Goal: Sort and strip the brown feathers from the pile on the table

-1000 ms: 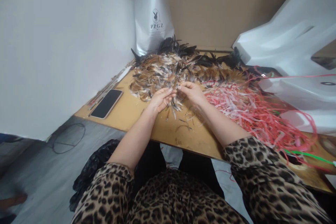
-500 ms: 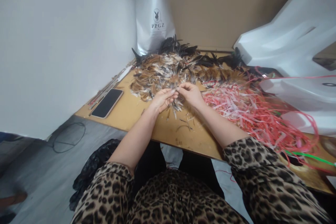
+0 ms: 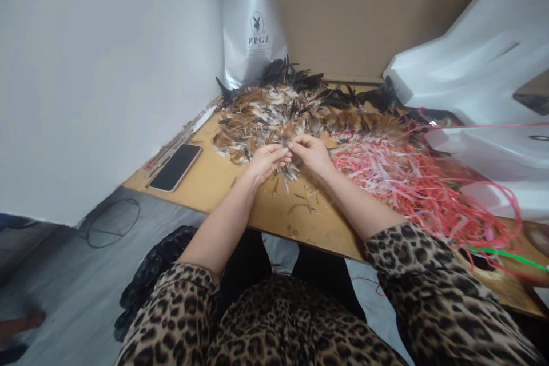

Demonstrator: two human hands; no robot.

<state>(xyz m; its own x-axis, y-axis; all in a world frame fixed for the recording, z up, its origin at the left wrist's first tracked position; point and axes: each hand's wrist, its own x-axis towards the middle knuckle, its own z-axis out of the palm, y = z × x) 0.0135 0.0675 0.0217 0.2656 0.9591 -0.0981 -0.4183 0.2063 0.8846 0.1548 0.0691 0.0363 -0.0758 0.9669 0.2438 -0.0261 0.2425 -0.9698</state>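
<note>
Over the near edge of a feather pile [image 3: 253, 111], my left hand [image 3: 269, 163] and my right hand [image 3: 312, 154] meet fingertip to fingertip. Both are closed in a pinch. A small tuft of brown feathers [image 3: 286, 132] rises just above the fingertips and seems held between them; the exact grip is too small to make out. Pale quill ends [image 3: 289, 176] show below the hands, on or just over the table. The pile mixes brown, cream and black feathers, with the long black ones at the back.
Red and pink ribbon strands [image 3: 412, 189] heap up to the right. A phone [image 3: 175, 167] lies on the wooden table [image 3: 214, 183] at left. Behind the feathers stands a white printed bag [image 3: 255, 28]; white plastic [image 3: 454, 68] rises at right. A black bag [image 3: 154, 274] rests on the floor.
Hardly anything differs. Both hands keep their pinch in the same spot, and the view has shifted very slightly.
</note>
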